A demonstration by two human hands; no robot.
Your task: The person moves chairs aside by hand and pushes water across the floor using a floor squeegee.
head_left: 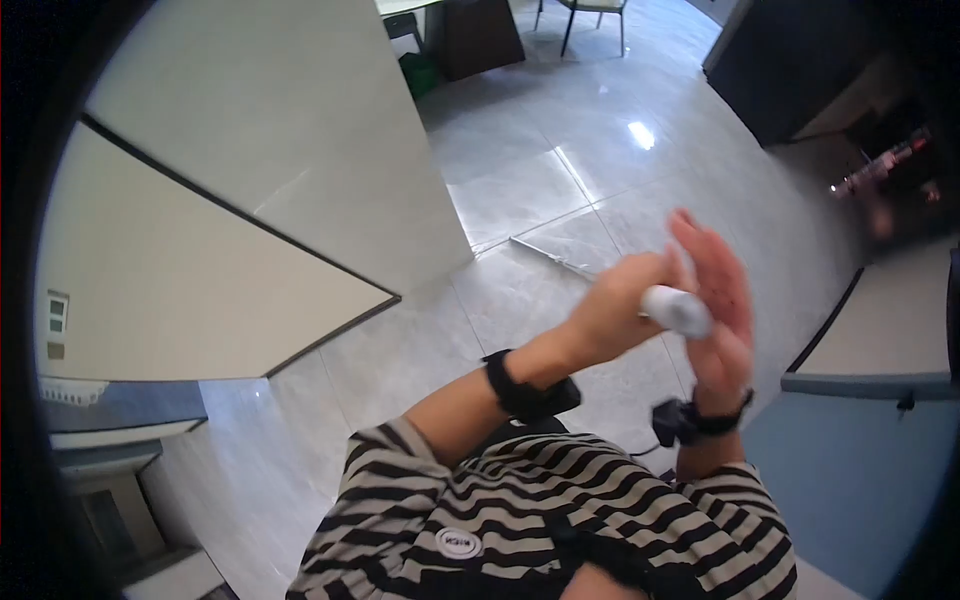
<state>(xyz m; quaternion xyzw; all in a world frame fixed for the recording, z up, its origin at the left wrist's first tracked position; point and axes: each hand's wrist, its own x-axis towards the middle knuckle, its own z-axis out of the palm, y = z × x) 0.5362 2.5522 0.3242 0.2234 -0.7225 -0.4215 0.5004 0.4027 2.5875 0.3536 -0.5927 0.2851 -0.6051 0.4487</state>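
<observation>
My left hand (625,300) is wrapped round a long pole, close to its thick white end (678,310). The pole's thin silvery shaft (560,260) slants away beyond the hand towards the floor by the wall corner. What tool is at its far end I cannot make out. Beside the white end, my right hand (718,305) is raised with its fingers stretched out and its palm turned towards the pole. It is slightly blurred, and whether it touches the pole I cannot tell. Black bands sit on both wrists.
Grey glossy tiles (520,190) cover the floor. A pale wall (300,130) ends in a corner on the left, beside a cream panel (200,270). A chair (590,12) and a dark table base (475,40) stand at the back. A blue-grey surface (850,470) lies on the right.
</observation>
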